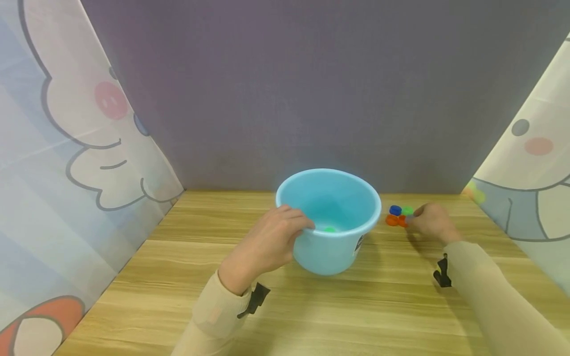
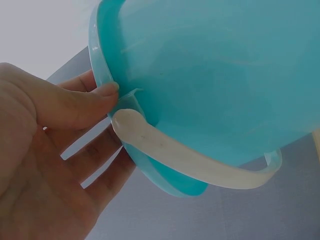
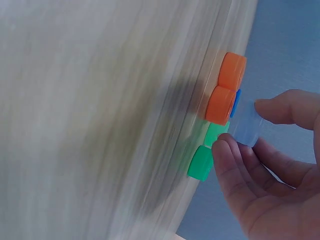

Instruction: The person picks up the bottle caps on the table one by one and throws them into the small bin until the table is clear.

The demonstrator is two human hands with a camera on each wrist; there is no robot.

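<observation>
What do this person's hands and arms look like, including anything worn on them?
The left hand and right hand are ungloved. Both arms wear long beige sleeves: the left sleeve and the right sleeve. A small, angular black piece shows at each cuff, left and right. No cables are visible.

dk grey bkdrop behind wood-grain tbl; cartoon cloth both sides.

The bucket stands on the table, a piece inside it, caps to its right, the wall behind it.
</observation>
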